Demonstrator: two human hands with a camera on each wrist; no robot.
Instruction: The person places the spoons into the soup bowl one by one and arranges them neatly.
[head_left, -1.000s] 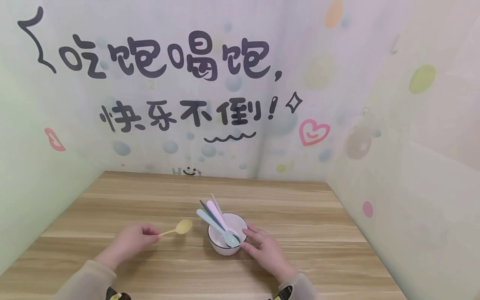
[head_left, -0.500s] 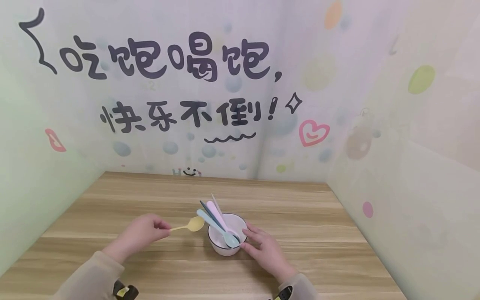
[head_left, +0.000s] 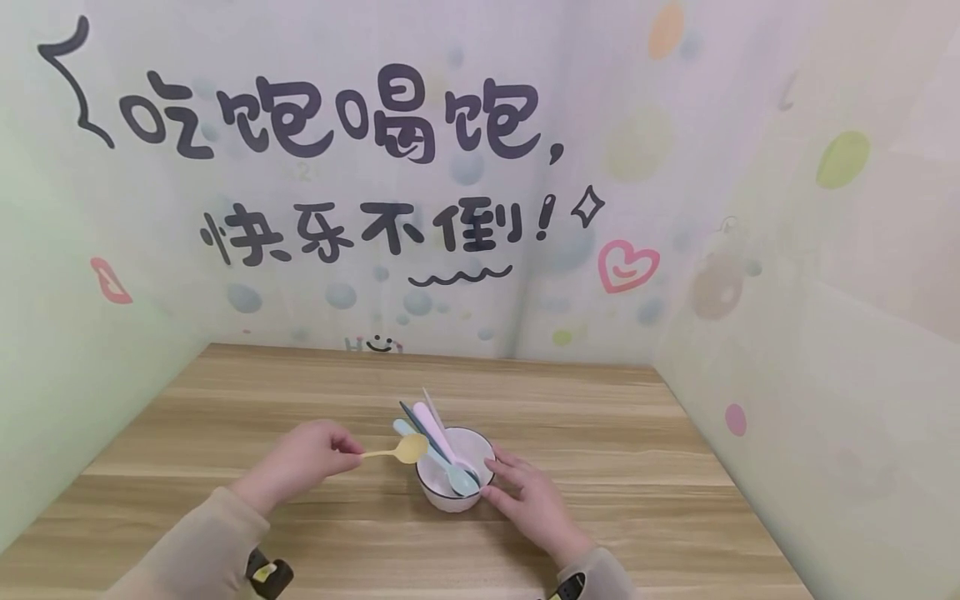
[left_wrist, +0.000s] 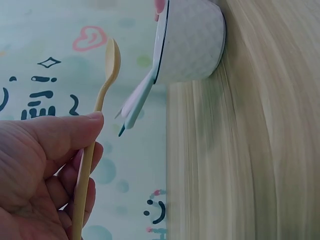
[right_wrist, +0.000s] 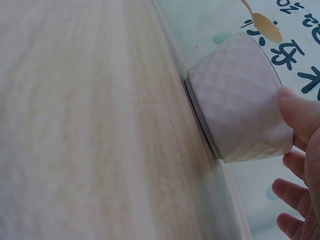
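Thumb and fingers of my left hand (head_left: 303,462) pinch a yellow spoon (head_left: 411,448) by its handle. In the head view its oval end overlaps the left rim of a white bowl (head_left: 448,502); the left wrist view shows the spoon (left_wrist: 113,62) raised above the table, apart from the bowl. My right hand (head_left: 536,507) grips the bowl's right rim, thumb at the near side. Leaning in the bowl are a light blue spoon (head_left: 461,481), a pink handle (head_left: 429,422), a dark teal handle (head_left: 407,410) and a thin greyish handle (head_left: 431,402).
The bowl stands upright on a wood-grain table (head_left: 630,467). Printed curtain-like walls (head_left: 480,308) enclose its back and both sides. Both wrists carry dark straps, the left one with a black device (head_left: 270,575).
My left hand has carried the yellow spoon rightward, from left of the bowl to over its left rim in the head view. The right hand and the bowl have stayed in place.
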